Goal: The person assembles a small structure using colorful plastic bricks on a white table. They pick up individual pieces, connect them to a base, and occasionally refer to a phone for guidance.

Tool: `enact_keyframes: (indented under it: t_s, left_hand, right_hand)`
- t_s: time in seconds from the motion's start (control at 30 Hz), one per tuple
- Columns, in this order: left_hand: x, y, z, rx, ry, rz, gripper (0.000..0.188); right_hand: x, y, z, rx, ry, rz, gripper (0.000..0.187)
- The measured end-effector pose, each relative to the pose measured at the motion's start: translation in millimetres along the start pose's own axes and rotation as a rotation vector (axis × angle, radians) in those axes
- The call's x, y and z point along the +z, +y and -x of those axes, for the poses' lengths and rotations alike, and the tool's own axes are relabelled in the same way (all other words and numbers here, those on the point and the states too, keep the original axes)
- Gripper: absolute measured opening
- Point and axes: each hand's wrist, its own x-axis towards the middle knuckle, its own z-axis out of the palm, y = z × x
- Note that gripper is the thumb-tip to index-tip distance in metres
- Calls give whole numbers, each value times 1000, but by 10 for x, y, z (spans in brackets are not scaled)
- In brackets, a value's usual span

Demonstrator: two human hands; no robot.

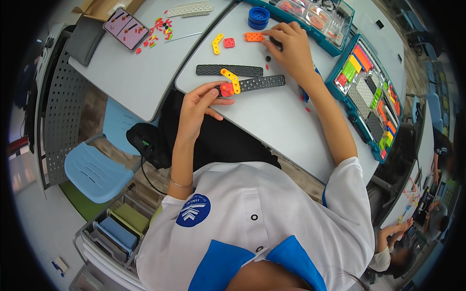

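Observation:
My left hand (198, 104) is closed on the near end of a black perforated strip (262, 83). A small red block (226, 89) and a bent yellow link (231, 79) sit on that end, by my thumb. Just beyond lies a second black strip (213, 70), partly behind the yellow link. At the far side of the table my right hand (292, 46) has thumb and forefinger at the right end of an orange perforated block (253, 37), pinching it. A dark part under those fingers is mostly hidden. Left of the orange block are a red square plate (228, 42) and another yellow link (217, 43).
Blue wheel rims (258, 17) stand at the back edge. Teal cases (383, 104) of coloured parts lie to the right and far right. On the adjoining left table are a phone (126, 29), scattered small pegs (162, 28) and light grey strips (190, 9). A blue chair (94, 167) stands left.

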Motion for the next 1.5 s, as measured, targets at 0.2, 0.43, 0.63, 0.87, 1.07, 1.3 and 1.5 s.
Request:
enact_keyframes:
  t_s: [0.2,0.43,0.63,0.87,1.07,1.3,1.5]
  left_hand:
    - [40,10,17,16,18,-7,37]
    - [46,43,15,37,-14,-32,38]
    - [38,22,15,43,-6,-12,36]
    - [125,76,75,54,-22,-64,38]
    - [167,-47,135,177,65,-117,44]
    - [292,183,247,386,138,-298,40]
    - [356,189,242,363,106,-61,39]
  right_hand:
    - [184,-108,-124,-56,-94,110,25]
    - [70,-125,-23,-155,-165,74,34]
    - [-192,-359,-41,262,-206,-682,34]
    - [-420,-755,54,186,-336,-1207,34]
    - [-433,-861,42,-87,-353,-882,32]
    - [-561,-878,-17,-261,-294,-723,29]
    - [-721,-896,-51,-279,-307,-636,30]
